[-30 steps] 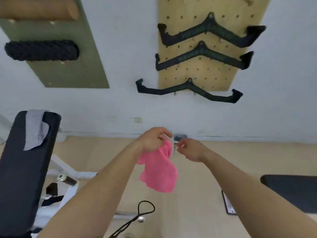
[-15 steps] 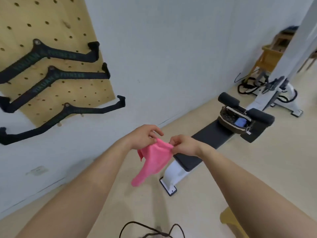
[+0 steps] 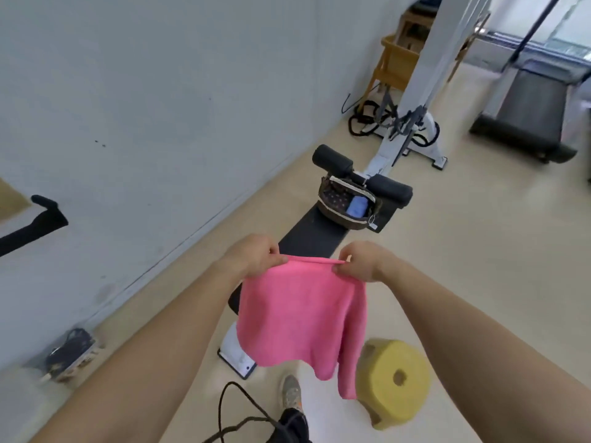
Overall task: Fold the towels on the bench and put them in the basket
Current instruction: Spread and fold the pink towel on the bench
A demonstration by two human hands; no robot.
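Pinching the pink towel [image 3: 300,318] taut along its top edge, my left hand [image 3: 252,255] and right hand [image 3: 363,260] each clamp a corner, apart, above the bench [image 3: 307,241].

The towel [image 3: 300,318] hangs between the left hand [image 3: 252,255] and right hand [image 3: 361,262], in front of the worktop [image 3: 311,241]. The basket [image 3: 347,203] sits on the worktop's far end. A stool [image 3: 396,378] stands right of the towel.
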